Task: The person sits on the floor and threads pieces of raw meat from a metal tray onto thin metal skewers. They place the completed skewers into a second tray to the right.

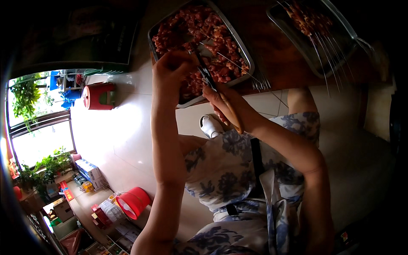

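Observation:
A metal tray (248, 57) full of raw red meat pieces sits on a brown table in front of me. My left hand (170, 70) hovers over the tray's near side, its fingers pinched on a piece of meat (190, 46). My right hand (221, 106) grips a knife by its wooden handle (233, 119). The knife's dark blade (206, 72) points up into the meat beside my left fingers. Thin metal skewers (238, 63) lie across the tray, their ends past its right rim.
A second metal tray (340, 21) at the top right holds skewered meat with the skewer ends sticking toward me. Below the table are a tiled floor, my white shoe (210, 125), a red stool (100, 95), a red bucket (131, 202), boxes and plants by a window.

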`<state>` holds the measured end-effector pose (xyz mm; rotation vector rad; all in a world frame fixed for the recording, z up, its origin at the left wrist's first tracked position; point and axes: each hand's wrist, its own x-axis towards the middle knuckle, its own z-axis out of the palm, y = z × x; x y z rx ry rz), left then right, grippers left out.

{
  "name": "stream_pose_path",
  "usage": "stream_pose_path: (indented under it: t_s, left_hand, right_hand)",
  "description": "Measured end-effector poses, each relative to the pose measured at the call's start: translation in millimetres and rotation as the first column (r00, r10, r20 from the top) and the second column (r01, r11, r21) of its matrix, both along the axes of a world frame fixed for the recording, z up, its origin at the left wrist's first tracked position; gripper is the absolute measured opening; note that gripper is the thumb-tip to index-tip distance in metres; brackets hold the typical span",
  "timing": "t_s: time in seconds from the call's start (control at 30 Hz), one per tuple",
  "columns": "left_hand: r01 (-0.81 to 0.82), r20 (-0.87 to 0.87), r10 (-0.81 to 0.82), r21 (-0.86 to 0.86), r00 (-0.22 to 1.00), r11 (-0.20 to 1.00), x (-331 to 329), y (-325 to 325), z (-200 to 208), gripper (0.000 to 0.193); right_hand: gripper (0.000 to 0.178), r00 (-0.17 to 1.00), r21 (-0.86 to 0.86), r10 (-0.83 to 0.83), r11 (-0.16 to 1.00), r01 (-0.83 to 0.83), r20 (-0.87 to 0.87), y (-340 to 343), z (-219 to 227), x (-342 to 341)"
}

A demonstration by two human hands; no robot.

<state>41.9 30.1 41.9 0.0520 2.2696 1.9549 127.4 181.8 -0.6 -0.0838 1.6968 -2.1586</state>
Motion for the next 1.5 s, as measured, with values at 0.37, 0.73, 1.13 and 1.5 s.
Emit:
stream_pose_path:
  t_s: [0.37,0.73,1.13,1.5]
  left_hand:
    - [-0.096,0.147,0.057,0.269,0.987,0.958,3.2,-9.7,0.3,0.009]
    - [-0.058,0.234,0.019,0.159,0.972,0.986,8.2,-34.3,-10.9,0.012]
    - [-0.174,0.186,0.113,0.358,0.976,0.917,-9.2,-34.9,-32.5,0.028]
    - [-0.151,0.192,0.082,0.378,0.978,0.914,-21.0,-9.3,-29.5,0.028]
  right_hand:
    - [0.037,0.991,0.120,-0.116,0.985,0.123,-0.064,-12.6,6.3,0.7]
    - [0.047,0.918,-0.229,0.053,0.973,0.041,0.392,-7.3,4.0,-16.8]
    - [0.060,0.860,-0.264,0.082,0.962,0.063,0.504,47.1,27.6,-22.1]
    - [0.033,0.896,0.891,-0.005,0.103,0.442,-0.444,122.5,-13.9,-49.6]
